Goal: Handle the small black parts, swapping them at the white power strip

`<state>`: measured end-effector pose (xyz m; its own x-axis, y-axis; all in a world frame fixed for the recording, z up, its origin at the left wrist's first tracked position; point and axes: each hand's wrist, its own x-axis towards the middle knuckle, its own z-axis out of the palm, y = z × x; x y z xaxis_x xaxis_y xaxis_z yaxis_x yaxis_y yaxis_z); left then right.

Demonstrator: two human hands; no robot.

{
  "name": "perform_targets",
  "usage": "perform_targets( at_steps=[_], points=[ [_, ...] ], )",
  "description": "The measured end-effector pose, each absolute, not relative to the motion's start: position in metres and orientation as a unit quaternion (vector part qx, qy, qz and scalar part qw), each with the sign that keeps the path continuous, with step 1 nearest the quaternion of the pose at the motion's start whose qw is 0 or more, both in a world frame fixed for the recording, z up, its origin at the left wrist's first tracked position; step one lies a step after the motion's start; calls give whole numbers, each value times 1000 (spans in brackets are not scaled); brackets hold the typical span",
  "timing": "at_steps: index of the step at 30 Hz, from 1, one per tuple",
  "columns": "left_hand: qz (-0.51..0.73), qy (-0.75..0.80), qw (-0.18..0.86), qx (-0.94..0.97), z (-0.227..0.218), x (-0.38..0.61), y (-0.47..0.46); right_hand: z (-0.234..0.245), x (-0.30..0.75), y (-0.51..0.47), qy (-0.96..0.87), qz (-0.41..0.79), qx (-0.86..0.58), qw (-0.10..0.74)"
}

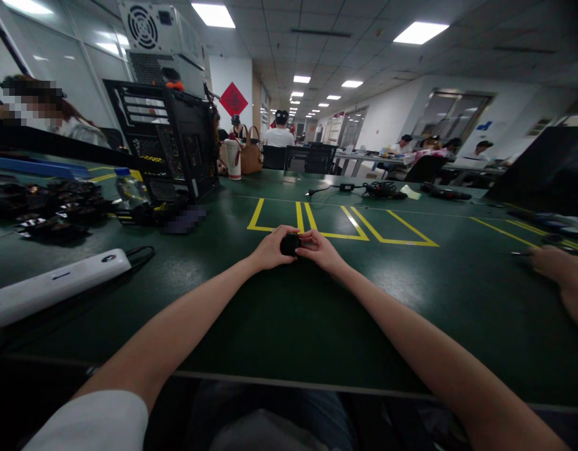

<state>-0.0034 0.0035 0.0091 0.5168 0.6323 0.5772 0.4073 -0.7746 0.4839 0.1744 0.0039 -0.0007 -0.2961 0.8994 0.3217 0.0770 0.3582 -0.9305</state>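
Both my arms reach forward over a dark green table (289, 326). My left hand (269, 248) and my right hand (320, 247) meet near the middle of the table, fingers curled around a small black object (289, 243) held between them. The object rests on or just above the table surface, in front of yellow tape lines (317, 225). Its exact shape is too small to make out.
A white power strip (54, 285) lies at the left. Behind it stand a black computer case (169, 141), a plastic bottle (129, 191) and dark parts (54, 210). Another person's hand (559, 275) rests at the right edge. Cables and adapters (383, 189) lie further back.
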Motion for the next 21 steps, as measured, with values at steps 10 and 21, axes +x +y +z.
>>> perform_targets(
  at_steps=[10, 21],
  points=[
    [391, 298, 141, 859, 9, -3, 4, 0, 172, 1, -676, 416, -378, 476],
    [392, 297, 138, 860, 7, -3, 7, 0, 174, 4, -683, 458, -339, 458]
  ],
)
